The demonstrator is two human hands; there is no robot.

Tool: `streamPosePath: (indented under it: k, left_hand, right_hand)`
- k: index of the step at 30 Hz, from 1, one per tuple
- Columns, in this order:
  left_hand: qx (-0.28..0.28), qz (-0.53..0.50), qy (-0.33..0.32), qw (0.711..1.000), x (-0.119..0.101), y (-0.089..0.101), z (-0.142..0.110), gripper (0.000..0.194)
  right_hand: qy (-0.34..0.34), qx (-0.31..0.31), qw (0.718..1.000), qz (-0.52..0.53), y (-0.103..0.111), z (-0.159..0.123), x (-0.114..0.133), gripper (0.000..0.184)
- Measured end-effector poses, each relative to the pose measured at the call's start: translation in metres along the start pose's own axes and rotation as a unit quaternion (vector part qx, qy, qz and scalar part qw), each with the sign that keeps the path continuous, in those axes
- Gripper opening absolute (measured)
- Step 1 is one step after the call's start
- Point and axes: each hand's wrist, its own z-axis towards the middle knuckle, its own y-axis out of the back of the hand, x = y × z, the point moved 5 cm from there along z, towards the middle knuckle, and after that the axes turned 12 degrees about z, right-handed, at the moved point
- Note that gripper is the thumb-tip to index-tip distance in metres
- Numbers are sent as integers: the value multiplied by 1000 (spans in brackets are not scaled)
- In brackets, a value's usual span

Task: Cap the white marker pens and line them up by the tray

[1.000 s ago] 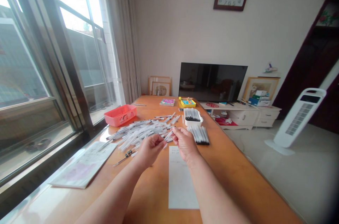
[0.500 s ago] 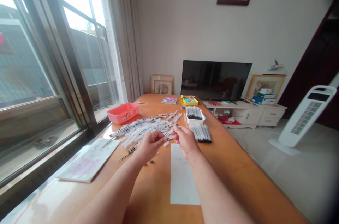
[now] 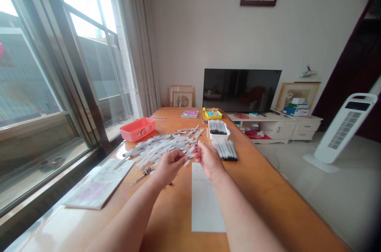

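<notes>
My left hand (image 3: 171,164) is closed in a pinch just in front of the heap of pen parts (image 3: 160,147). Facing it, my right hand (image 3: 207,160) is also pinched, its fingertips slightly higher. A slim pale pen piece (image 3: 190,151) with a dark end slants between both sets of fingertips; the fingers hide much of it. The heap is made of clear tubes and dark-tipped refills. Beyond my right hand, clear barrels with black ends (image 3: 225,150) lie side by side in a row. Under my right wrist is a white sheet of paper (image 3: 206,208).
A white box (image 3: 218,136) holds more black-ended barrels. A pink basket (image 3: 138,131) stands at left, near a booklet (image 3: 98,184). Small black pieces (image 3: 147,171) lie by a thin refill (image 3: 141,177). Farther back are a yellow box (image 3: 212,114) and a magazine (image 3: 189,114).
The camera view has shifted slightly. Both hands stay close together, pinching, with only small finger movements. Small dark pieces show on the table beside my left wrist.
</notes>
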Motion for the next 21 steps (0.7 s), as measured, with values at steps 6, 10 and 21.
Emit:
streamPosePath:
  k: [6,10,21]
  left_hand:
    - [11,-3,-8,1000,0,0,0,45]
    - [5,8,-17,1000,-2,-2,0,43]
    - [-74,317,-96,941,2,-11,4,22]
  right_hand:
    - [32,19,999,-39,-1,-2,2,41]
    - [51,11,997,-61,-4,-4,3,41]
    - [200,-196,956,-81,41,6,34,31]
